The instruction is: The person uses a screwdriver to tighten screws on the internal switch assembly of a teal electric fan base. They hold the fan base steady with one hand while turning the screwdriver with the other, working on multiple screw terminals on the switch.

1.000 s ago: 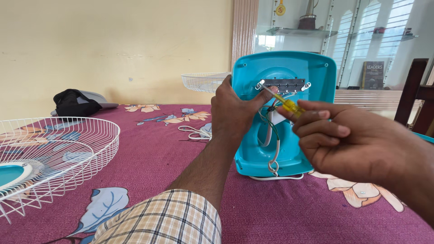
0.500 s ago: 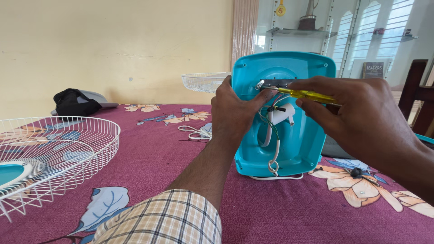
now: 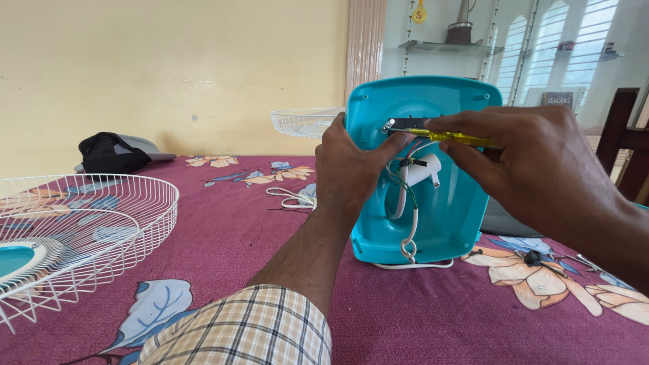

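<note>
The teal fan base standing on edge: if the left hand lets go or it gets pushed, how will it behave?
The teal fan base stands on its narrow edge on the cloth, steadied by the left hand, so it would probably tip. It looks like a hollow plastic shell, likely light and stiff. The white cord inside would likely flop.

It looks like a room in a home: a table under a maroon flowered cloth (image 3: 223,223), plain yellow wall (image 3: 169,67), louvred windows (image 3: 561,47), a wall shelf (image 3: 446,46), a wooden chair (image 3: 625,145).
</note>
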